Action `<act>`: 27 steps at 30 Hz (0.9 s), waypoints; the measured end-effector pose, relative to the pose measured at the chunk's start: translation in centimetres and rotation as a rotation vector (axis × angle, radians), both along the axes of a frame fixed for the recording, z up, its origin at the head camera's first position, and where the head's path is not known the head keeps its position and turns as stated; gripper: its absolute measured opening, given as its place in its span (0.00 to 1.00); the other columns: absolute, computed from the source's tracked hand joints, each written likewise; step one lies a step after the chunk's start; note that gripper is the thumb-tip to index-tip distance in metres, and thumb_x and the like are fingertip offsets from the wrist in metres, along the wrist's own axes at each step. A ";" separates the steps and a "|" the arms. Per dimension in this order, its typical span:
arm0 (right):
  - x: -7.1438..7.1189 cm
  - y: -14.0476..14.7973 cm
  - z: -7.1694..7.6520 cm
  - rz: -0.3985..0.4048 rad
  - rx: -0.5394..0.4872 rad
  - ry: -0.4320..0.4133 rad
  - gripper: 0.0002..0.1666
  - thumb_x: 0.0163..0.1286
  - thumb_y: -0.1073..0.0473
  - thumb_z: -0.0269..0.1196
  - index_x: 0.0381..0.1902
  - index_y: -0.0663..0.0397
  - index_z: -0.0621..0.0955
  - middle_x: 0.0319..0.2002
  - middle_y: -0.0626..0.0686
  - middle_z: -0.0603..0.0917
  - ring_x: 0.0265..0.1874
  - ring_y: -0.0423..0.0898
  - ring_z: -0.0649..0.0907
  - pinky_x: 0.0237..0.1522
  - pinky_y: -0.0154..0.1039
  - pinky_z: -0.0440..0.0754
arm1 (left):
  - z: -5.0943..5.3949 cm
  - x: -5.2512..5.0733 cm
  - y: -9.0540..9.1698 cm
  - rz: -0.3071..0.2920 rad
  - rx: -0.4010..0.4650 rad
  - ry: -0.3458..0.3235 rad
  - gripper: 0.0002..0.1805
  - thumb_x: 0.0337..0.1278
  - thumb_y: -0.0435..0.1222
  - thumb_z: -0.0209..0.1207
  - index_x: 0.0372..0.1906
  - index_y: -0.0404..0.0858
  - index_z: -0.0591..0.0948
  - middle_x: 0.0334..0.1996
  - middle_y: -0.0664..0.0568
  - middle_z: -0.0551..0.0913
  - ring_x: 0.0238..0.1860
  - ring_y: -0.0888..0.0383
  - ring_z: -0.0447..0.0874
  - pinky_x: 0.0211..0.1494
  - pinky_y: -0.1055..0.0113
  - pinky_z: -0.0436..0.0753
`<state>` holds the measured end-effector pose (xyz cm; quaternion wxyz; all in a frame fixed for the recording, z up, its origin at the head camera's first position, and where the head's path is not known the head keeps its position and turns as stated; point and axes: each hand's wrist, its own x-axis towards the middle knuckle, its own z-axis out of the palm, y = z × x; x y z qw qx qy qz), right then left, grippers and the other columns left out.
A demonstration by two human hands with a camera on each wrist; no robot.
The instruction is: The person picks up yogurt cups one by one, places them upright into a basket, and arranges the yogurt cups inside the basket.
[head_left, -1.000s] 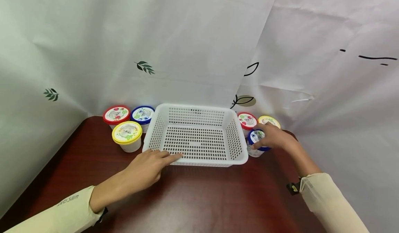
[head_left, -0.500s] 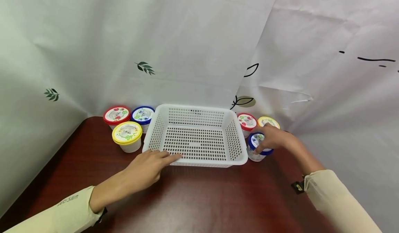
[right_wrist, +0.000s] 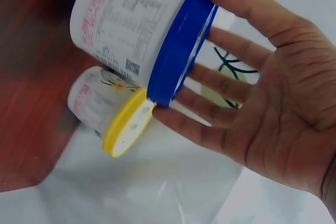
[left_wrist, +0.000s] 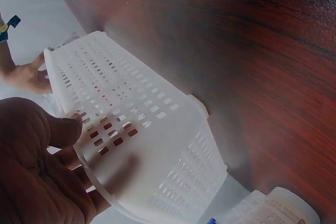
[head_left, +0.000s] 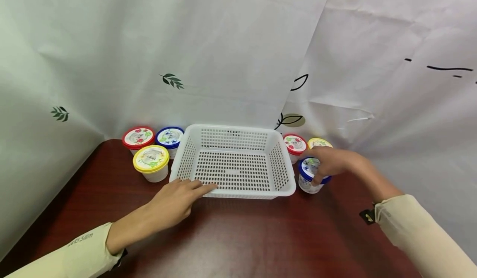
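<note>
1. Your R hand (head_left: 329, 162) grips the R blue-lid tub (head_left: 309, 167), thumb at one lid edge, fingertips at the opp. edge; tub's under the palm, approx. upright. Can't tell if its base is on the tbl (head_left: 238, 236).
2. Your L hand (head_left: 175, 201) holds the white basket (head_left: 246, 193) by its near rim, thumb outside, fingers over; basket extends beyond & right of that grip, ending just left of R grip.
3. Beyond R grip, slightly left: R red-lid tub (head_left: 295, 143).
4. Just beyond R grip, partly hidden: R yellow-lid tub (head_left: 319, 142).
5. Beyond & left of L grip: L yellow-lid tub (head_left: 150, 159), w/ L red-lid tub (head_left: 138, 137) & L blue-lid tub (head_left: 169, 136) behind.
</note>
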<state>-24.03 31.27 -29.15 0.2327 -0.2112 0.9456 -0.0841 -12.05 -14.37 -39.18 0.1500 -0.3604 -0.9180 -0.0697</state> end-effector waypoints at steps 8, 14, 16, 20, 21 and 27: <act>0.5 -0.5 1.5 0.073 -0.016 0.012 0.49 0.52 0.53 0.89 0.73 0.42 0.85 0.66 0.58 0.84 0.64 0.58 0.81 0.62 0.52 0.85 | 0.0 0.1 0.0 -0.003 0.001 0.000 0.39 0.53 0.20 0.65 0.71 0.49 0.87 0.47 0.54 0.93 0.47 0.52 0.92 0.46 0.51 0.87; 0.7 -0.8 2.5 0.076 -0.003 0.020 0.49 0.51 0.56 0.89 0.73 0.39 0.85 0.65 0.58 0.83 0.62 0.57 0.81 0.58 0.52 0.87 | 0.1 0.1 -0.1 0.003 -0.003 -0.027 0.38 0.55 0.20 0.64 0.72 0.49 0.87 0.49 0.53 0.93 0.48 0.52 0.93 0.48 0.50 0.88; 0.8 -0.9 3.0 0.074 0.011 0.026 0.50 0.51 0.56 0.88 0.74 0.41 0.84 0.67 0.60 0.82 0.62 0.58 0.81 0.58 0.53 0.88 | 0.1 0.1 -0.1 0.005 -0.004 -0.034 0.37 0.56 0.20 0.64 0.71 0.49 0.87 0.49 0.53 0.94 0.49 0.51 0.93 0.48 0.49 0.88; 1.0 -0.9 4.4 0.068 0.041 0.052 0.54 0.53 0.54 0.88 0.78 0.48 0.81 0.72 0.64 0.80 0.63 0.62 0.82 0.58 0.58 0.89 | 0.2 0.1 -0.1 0.004 -0.004 -0.044 0.37 0.57 0.21 0.64 0.71 0.48 0.87 0.50 0.53 0.93 0.49 0.51 0.93 0.48 0.49 0.88; 1.0 -0.9 4.7 0.069 0.045 0.059 0.54 0.53 0.54 0.88 0.78 0.48 0.80 0.72 0.65 0.80 0.63 0.62 0.82 0.58 0.59 0.89 | 0.2 0.1 -0.1 0.003 -0.005 -0.045 0.36 0.57 0.21 0.64 0.71 0.48 0.87 0.50 0.53 0.93 0.49 0.51 0.93 0.48 0.49 0.88; 1.0 -1.1 5.7 0.067 0.069 0.081 0.55 0.53 0.55 0.88 0.79 0.45 0.80 0.72 0.65 0.80 0.63 0.63 0.82 0.58 0.62 0.88 | 0.4 0.1 -0.1 0.002 -0.011 -0.068 0.35 0.62 0.22 0.64 0.72 0.48 0.86 0.51 0.52 0.94 0.49 0.51 0.93 0.48 0.49 0.89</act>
